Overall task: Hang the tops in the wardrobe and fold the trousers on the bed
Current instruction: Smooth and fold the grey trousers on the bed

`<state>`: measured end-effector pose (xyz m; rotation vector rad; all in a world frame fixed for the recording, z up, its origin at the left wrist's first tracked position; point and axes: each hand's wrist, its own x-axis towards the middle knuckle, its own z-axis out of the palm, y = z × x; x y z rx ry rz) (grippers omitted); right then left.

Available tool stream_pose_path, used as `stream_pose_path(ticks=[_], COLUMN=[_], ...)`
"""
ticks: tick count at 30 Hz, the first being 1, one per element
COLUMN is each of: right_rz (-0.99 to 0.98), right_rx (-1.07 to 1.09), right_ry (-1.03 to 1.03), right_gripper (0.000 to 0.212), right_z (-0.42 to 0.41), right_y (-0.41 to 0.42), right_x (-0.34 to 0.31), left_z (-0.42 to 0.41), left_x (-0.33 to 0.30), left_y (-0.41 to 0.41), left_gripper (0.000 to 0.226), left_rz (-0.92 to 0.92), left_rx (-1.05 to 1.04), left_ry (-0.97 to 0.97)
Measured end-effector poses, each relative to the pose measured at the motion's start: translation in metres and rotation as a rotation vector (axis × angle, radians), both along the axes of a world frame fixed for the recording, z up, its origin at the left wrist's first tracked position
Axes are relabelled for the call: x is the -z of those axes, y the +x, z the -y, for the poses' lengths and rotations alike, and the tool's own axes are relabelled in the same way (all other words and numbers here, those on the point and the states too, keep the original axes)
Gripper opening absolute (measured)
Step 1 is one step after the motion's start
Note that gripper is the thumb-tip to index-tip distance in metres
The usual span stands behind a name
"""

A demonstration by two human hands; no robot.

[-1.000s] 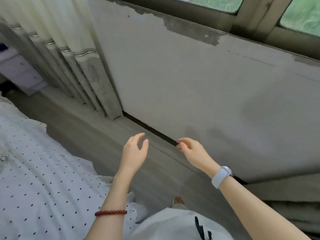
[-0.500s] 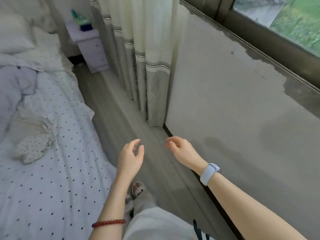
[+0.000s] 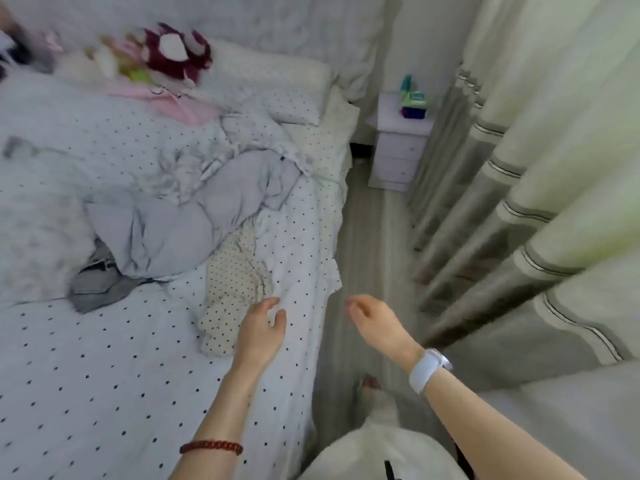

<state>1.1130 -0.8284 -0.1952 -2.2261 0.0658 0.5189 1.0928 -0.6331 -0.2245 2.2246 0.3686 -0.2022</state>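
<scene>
Since the earlier frame, both arms have been swung from the window wall toward the bed [image 3: 104,358]. Left hand [image 3: 259,330] and right hand [image 3: 375,320] are held relaxed and empty, probably for reaching. Crumpled lavender clothing [image 3: 180,230] lies mid-bed; garment type cannot be determined, and no wardrobe is visible.

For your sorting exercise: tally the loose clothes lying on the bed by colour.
Lilac garment: 1
Dark grey garment: 1
Cream dotted garment: 1
Pink garment: 1
Total: 4, though blur may hide more.
</scene>
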Motion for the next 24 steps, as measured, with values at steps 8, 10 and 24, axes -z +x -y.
stream_pose_path(ticks=[8, 10, 24], right_rz=[-0.128, -0.11, 0.543], right_rx=[-0.355, -0.435, -1.203], right_ry=[-0.021, -0.068, -0.995], right_gripper=[0.03, 0.032, 0.082], right_z=[-0.078, -0.092, -0.172], right_y=[0.216, 0.272, 0.575], right_x=[0.093, 0.111, 0.217], left_z=[-0.067, -0.085, -0.15], left_x=[0.095, 0.111, 0.214], left_y=[0.163, 0.21, 0.431], left_gripper=[0.051, 0.054, 0.039], left_rz=[-0.256, -0.286, -0.188], left_rx=[-0.21, -0.208, -0.154], left_ry=[0.172, 0.248, 0.585])
